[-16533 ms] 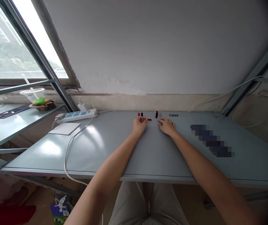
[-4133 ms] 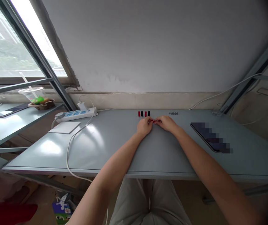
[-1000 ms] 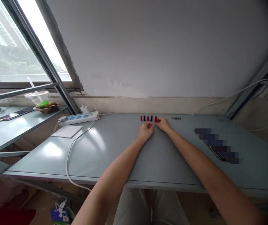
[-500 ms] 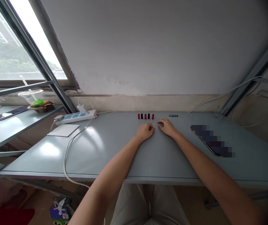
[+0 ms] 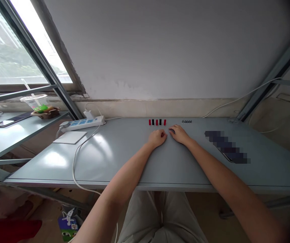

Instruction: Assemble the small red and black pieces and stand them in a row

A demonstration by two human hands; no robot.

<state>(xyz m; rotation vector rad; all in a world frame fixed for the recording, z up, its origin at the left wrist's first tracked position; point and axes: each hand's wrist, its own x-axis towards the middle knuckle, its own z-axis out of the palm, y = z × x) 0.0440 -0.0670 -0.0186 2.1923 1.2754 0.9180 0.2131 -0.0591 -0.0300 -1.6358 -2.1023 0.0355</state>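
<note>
Five red & black pegs (image 5: 157,122) stood upright in a row nr the bench (image 5: 124,152) back edge, grey bits (image 5: 186,121) lined up to their right. I had left hand (image 5: 157,137) and right hand (image 5: 179,134) open, nothing visibly held, just in front.

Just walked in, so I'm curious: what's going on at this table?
A person has their left hand and right hand resting on a grey table, just in front of a row of five upright red and black pieces. The hands are not touching that row. Some small grey pieces sit further right.
</note>
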